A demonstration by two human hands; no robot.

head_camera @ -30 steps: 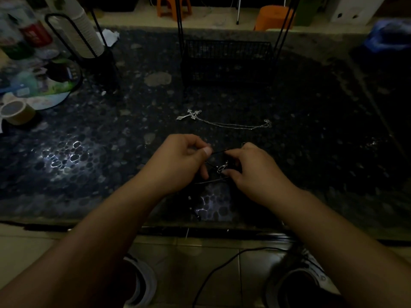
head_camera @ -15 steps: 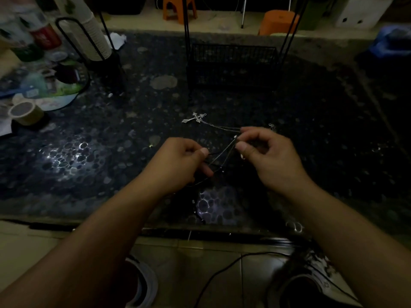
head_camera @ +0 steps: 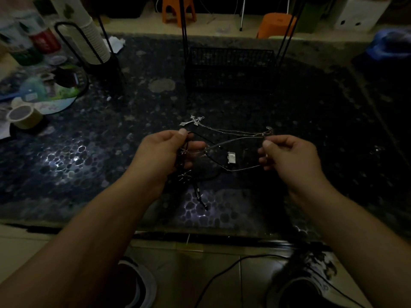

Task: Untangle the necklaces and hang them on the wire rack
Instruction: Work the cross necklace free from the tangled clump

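— Item one: what did your hands hold?
— Your left hand (head_camera: 163,150) pinched a dark cord (head_camera: 201,138) between thumb and fingers, above the middle of the table (head_camera: 311,130). Your right hand (head_camera: 287,154) pinched a thin silver chain (head_camera: 235,140), thumb against forefinger. Chain and cord crossed between the two hands, with a small rectangular pendant (head_camera: 231,157) hanging there.
— Item two: loose parts?
— A star-shaped charm (head_camera: 185,177) and the cord's end (head_camera: 201,198) hung below your left hand, toward the table's near edge.
— Item three: other necklaces?
— A cross necklace (head_camera: 193,121) lay flat on the table just beyond your hands.
— Item four: the rack?
— The wire rack (head_camera: 230,67) stood at the table's far edge, middle. A roll of tape (head_camera: 24,116) sat at the left edge.
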